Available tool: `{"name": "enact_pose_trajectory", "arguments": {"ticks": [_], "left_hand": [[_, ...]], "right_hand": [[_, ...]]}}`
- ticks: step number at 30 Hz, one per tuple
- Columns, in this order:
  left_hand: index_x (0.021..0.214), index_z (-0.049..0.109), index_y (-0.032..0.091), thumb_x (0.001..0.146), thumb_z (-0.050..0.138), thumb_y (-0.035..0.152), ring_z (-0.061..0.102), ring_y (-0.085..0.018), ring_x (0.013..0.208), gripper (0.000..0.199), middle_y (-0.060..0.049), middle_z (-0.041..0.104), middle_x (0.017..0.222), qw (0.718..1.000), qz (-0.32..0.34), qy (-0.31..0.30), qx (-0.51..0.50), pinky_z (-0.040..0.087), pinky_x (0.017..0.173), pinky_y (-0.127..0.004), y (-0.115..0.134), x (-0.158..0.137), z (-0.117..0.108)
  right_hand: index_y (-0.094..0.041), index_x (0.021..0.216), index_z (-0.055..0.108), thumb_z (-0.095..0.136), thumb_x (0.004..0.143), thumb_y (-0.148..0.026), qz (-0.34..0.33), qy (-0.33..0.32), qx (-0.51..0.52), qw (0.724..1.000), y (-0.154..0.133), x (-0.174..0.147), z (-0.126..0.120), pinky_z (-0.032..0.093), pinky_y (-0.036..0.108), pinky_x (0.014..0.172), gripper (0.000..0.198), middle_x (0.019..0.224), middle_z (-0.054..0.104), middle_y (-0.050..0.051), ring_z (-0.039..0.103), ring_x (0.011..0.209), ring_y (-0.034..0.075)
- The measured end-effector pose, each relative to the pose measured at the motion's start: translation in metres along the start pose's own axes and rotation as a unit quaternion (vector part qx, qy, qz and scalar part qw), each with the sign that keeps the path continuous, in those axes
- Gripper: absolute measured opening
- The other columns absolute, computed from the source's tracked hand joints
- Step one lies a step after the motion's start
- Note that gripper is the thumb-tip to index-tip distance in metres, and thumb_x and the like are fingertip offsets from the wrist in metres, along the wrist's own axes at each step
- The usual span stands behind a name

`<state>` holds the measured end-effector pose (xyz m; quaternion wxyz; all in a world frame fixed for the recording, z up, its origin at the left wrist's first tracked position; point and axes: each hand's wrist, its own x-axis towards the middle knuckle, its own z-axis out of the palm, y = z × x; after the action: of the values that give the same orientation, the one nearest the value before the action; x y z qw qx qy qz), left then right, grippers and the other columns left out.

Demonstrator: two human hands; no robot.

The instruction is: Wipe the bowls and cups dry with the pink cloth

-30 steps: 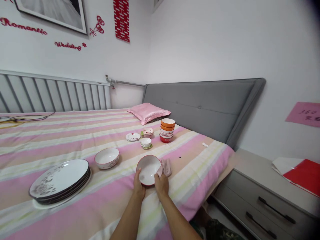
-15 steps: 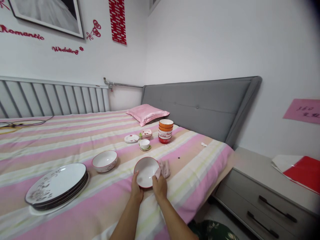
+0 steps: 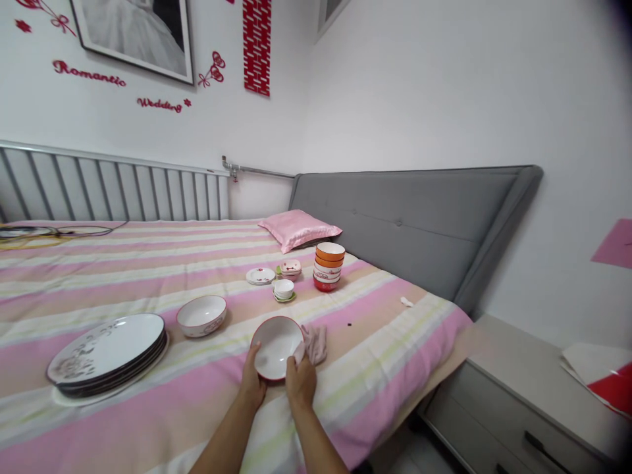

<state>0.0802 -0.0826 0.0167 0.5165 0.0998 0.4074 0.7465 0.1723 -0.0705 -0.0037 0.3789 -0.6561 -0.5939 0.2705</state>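
Tilted toward me, a white bowl with a red rim [image 3: 277, 343] is held just over the bed. My left hand [image 3: 253, 380] grips its left side, thumb over the rim. Closed on a pale pink cloth [image 3: 316, 343], my right hand [image 3: 301, 382] presses part of it against the bowl's right rim. The rest of the cloth hangs out to the right. To the left sits another red-rimmed bowl [image 3: 201, 317], upright on the bedspread.
A stack of oval plates [image 3: 111, 349] lies at the left on the striped bedspread [image 3: 197, 395]. Farther back are small plates [image 3: 261, 276], small white cups [image 3: 283, 288], square dishes [image 3: 290, 266], stacked bowls [image 3: 328, 266] and a pink pillow [image 3: 301, 228]. A nightstand [image 3: 533, 382] stands right.
The camera view has shifted slightly, moving the whole scene in the picture. Both hands keep their hold on the bowl and cloth, and the cloth's folds have changed a little.
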Motion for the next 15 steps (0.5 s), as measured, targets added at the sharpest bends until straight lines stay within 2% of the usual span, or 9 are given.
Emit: {"name": "enact_pose_trajectory", "arguments": {"ticks": [3, 6, 10, 12, 15], "left_hand": [[0.112, 0.063, 0.016, 0.083, 0.055, 0.023, 0.071, -0.025, 0.082, 0.031, -0.008, 0.074, 0.086, 1.000, 0.011, 0.013, 0.017, 0.056, 0.080, -0.040, -0.003, 0.000, 0.001], [0.108, 0.063, 0.013, 0.083, 0.055, 0.022, 0.071, -0.026, 0.084, 0.028, -0.010, 0.074, 0.086, 0.999, 0.019, 0.016, 0.046, 0.056, 0.081, -0.041, -0.004, -0.003, 0.000], [0.106, 0.065, 0.015, 0.077, 0.066, 0.026, 0.066, -0.030, 0.101, 0.031, -0.013, 0.072, 0.103, 0.991, 0.054, -0.021, 0.118, 0.052, 0.089, -0.044, 0.006, -0.019, -0.007], [0.101, 0.068, 0.018, 0.067, 0.076, 0.026, 0.058, -0.033, 0.115, 0.036, -0.013, 0.069, 0.112, 0.982, 0.084, -0.018, 0.168, 0.044, 0.099, -0.046, 0.022, -0.032, -0.019], [0.103, 0.070, 0.025, 0.047, 0.087, 0.023, 0.044, -0.034, 0.129, 0.059, -0.009, 0.060, 0.130, 0.957, 0.136, -0.003, 0.255, 0.023, 0.114, -0.045, 0.056, -0.057, -0.055]], "right_hand": [[-0.009, 0.117, 0.063, 0.038, 0.085, -0.021, -0.007, -0.009, 0.004, 1.000, 0.001, 0.000, -0.002, 0.049, 0.031, 0.082, 0.042, 0.104, 0.071, 0.016, 0.067, 0.099, 0.028], [-0.007, 0.113, 0.066, 0.038, 0.086, -0.022, -0.010, -0.023, 0.001, 1.000, 0.002, 0.002, -0.005, 0.049, 0.032, 0.081, 0.041, 0.100, 0.072, 0.016, 0.068, 0.096, 0.028], [-0.010, 0.112, 0.066, 0.038, 0.086, -0.020, -0.024, -0.036, -0.006, 0.999, 0.004, 0.003, -0.006, 0.049, 0.030, 0.083, 0.040, 0.104, 0.072, 0.015, 0.067, 0.100, 0.027], [-0.010, 0.109, 0.067, 0.038, 0.086, -0.020, -0.031, -0.038, -0.011, 0.999, 0.006, 0.003, -0.006, 0.050, 0.031, 0.081, 0.039, 0.101, 0.072, 0.016, 0.068, 0.098, 0.027], [-0.009, 0.101, 0.069, 0.038, 0.085, -0.021, -0.046, -0.031, -0.021, 0.998, 0.008, 0.002, -0.004, 0.051, 0.034, 0.075, 0.037, 0.093, 0.073, 0.018, 0.070, 0.089, 0.029]]}}
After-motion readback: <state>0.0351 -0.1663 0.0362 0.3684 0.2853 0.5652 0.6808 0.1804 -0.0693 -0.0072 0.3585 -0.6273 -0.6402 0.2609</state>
